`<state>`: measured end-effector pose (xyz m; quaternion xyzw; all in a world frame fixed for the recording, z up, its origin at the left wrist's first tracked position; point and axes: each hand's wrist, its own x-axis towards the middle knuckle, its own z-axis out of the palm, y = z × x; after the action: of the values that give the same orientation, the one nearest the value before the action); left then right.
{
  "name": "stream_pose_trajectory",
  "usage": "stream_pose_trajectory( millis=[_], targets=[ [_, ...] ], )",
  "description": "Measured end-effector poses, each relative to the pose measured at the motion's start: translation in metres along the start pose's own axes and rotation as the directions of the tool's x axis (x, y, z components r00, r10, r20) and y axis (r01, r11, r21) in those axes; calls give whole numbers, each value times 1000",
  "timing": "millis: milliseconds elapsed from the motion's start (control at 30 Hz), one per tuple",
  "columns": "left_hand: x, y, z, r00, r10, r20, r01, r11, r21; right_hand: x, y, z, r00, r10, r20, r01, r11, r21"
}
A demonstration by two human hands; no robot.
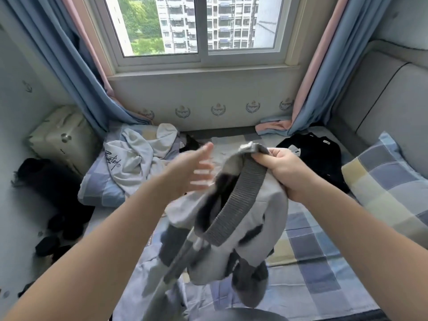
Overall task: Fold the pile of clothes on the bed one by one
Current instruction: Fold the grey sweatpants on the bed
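The right hand (286,169) grips the grey garment (261,218) by its ribbed band, held bunched above the bed (324,256); its lower folds blur together. The left hand (193,173), motion-blurred, is spread open just left of it.

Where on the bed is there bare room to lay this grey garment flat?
Bare sheet lies right of the grey garment, beside the checked pillow. A smaller patch lies by the wall, between the white hoodie and the black top. The left is crowded: the hoodie covers the left pillow.
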<state>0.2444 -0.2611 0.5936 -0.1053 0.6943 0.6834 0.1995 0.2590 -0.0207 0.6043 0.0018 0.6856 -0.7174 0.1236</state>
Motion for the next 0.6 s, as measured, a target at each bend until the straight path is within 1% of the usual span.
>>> stream_pose_trajectory(
  millis=[67,100,167,200,233,300,333,367,400,433,467,500,533,600],
  targets=[
    [-7,-14,7,979,-135,151,104,975,197,2,-3,5,999,-17,-47,18,1000,24],
    [-9,-20,10,956,-204,210,147,955,258,2,-3,8,997,-21,-80,24,999,40],
    [-11,-30,18,915,-275,294,185,936,301,2,-2,10,988,-6,-154,21,995,101],
    [-10,-33,22,917,-268,296,168,931,323,2,-2,9,983,7,-182,18,991,134],
    [-7,-37,27,934,-236,269,123,918,376,1,-3,6,979,16,-201,17,987,162],
    [1,-44,35,975,-132,181,11,836,548,0,-4,1,979,27,-204,16,978,209],
    [5,-47,39,987,-83,140,-16,808,589,-1,-6,-2,979,23,-204,24,974,225],
    [9,-49,41,989,-98,109,22,836,549,-2,-9,-4,978,11,-210,41,970,238],
    [12,-50,42,976,-194,103,138,908,396,-3,-13,-7,975,-7,-221,64,966,251],
    [15,-48,42,931,-321,174,291,941,174,-4,-17,-9,973,-28,-231,90,961,263],
    [17,-45,43,884,-381,272,397,918,-6,-5,-21,-11,970,-51,-237,117,954,276],
    [20,-43,45,856,-378,354,440,891,-112,-6,-24,-13,969,-70,-238,139,948,286],
    [22,-39,47,861,-337,381,423,890,-169,-6,-27,-14,967,-87,-238,157,942,295],
    [27,-31,56,921,-232,313,305,929,-210,-7,-30,-18,966,-108,-237,178,937,301]
  ],
)
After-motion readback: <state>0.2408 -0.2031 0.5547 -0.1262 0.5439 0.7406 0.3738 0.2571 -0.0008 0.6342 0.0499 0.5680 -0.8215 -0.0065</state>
